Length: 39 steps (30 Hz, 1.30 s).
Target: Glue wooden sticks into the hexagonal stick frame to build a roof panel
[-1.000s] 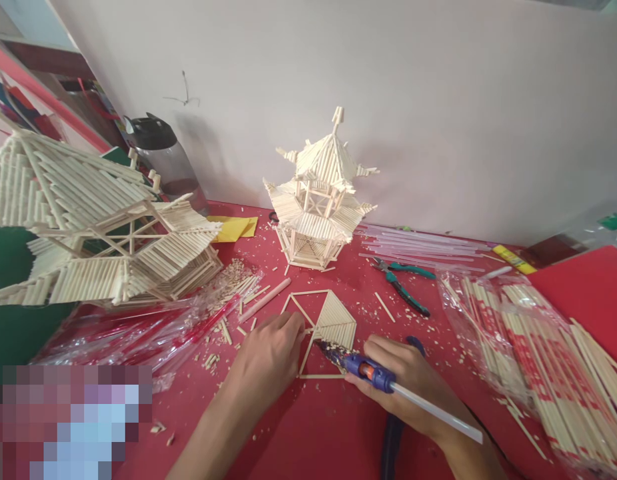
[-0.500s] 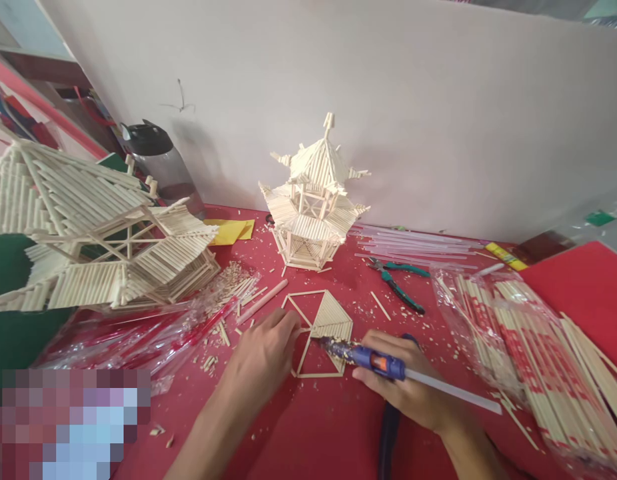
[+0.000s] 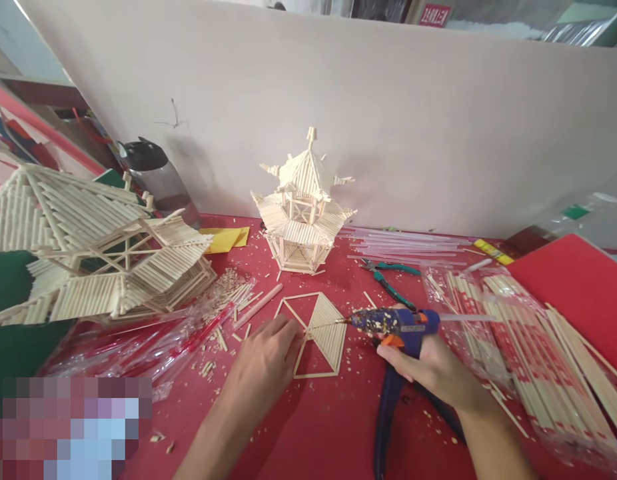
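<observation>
My right hand (image 3: 436, 373) is wrapped round a blue glue gun (image 3: 373, 321), with a finger by its orange trigger. A clear glue stick (image 3: 468, 317) sticks out of the gun's back, and the nozzle points left at the middle of a hexagonal stick frame (image 3: 316, 375). Wooden sticks fill the right-hand sections of this flat frame; its other visible sections show the red table. My left hand (image 3: 266, 357) pinches the frame's left side near the centre, its fingertips partly hidden. Behind the frame stands a small stick pagoda (image 3: 303, 223).
A larger stick pagoda (image 3: 113, 260) stands at left, near a bottle (image 3: 156, 177). Pliers (image 3: 391, 280) and loose glue sticks (image 3: 403, 243) lie behind the gun. Bagged wooden sticks (image 3: 528, 353) lie at right. Stick scraps litter the red table (image 3: 298, 440).
My right hand has drawn the glue gun right and turned it more level, so its nozzle is farther from the frame's centre. My left hand stays at the frame. The view has shifted slightly.
</observation>
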Each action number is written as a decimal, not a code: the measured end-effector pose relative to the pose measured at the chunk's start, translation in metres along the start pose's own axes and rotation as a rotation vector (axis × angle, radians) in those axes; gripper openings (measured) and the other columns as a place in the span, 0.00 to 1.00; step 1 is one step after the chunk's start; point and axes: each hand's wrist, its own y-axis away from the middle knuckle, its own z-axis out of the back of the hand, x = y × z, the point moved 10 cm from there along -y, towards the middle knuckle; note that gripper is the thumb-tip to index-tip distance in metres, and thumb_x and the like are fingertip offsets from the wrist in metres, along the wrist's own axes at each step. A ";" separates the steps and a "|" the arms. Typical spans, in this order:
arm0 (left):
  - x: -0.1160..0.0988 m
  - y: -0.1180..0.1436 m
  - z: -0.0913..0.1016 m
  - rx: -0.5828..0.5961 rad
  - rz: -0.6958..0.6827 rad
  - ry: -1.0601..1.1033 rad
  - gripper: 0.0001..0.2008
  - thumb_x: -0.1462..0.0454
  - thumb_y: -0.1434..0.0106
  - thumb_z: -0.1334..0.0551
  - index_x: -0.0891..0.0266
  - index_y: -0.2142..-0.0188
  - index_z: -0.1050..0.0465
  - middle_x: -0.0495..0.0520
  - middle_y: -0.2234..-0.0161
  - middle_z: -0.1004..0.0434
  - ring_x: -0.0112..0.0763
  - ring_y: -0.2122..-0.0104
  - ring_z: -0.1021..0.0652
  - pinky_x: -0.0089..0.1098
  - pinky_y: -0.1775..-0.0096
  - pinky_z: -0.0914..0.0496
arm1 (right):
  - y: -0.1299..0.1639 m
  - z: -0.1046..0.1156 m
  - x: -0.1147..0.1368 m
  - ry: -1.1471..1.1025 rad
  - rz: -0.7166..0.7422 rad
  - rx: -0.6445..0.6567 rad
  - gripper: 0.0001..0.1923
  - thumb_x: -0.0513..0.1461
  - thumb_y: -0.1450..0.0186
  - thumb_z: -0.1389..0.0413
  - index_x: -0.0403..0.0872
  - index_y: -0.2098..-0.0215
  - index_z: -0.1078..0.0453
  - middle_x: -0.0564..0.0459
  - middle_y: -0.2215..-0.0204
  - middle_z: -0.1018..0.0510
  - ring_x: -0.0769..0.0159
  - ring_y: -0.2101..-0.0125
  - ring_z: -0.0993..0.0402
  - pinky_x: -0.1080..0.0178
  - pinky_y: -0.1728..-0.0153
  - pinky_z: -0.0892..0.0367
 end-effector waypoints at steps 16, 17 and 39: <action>-0.005 -0.001 -0.018 -0.023 0.005 -0.022 0.09 0.68 0.29 0.44 0.59 0.63 0.26 0.54 0.62 0.22 0.37 0.62 0.20 0.31 0.63 0.32 | -0.013 0.055 -0.029 0.617 -0.139 -0.425 0.10 0.47 0.34 0.48 0.49 0.66 0.33 0.44 0.68 0.21 0.52 0.67 0.25 0.59 0.68 0.37; -0.005 -0.001 -0.018 -0.023 0.002 -0.019 0.09 0.68 0.29 0.44 0.59 0.64 0.26 0.54 0.62 0.21 0.37 0.62 0.20 0.31 0.63 0.32 | -0.013 0.054 -0.030 0.635 -0.146 -0.417 0.10 0.47 0.34 0.48 0.50 0.67 0.33 0.45 0.70 0.22 0.53 0.68 0.25 0.59 0.69 0.38; -0.011 -0.004 -0.024 -0.058 0.048 -0.087 0.06 0.64 0.27 0.46 0.57 0.56 0.30 0.55 0.55 0.23 0.39 0.55 0.21 0.34 0.58 0.30 | -0.019 0.037 -0.047 0.674 -0.233 -0.295 0.08 0.43 0.30 0.45 0.47 0.59 0.31 0.45 0.62 0.20 0.54 0.62 0.22 0.61 0.68 0.43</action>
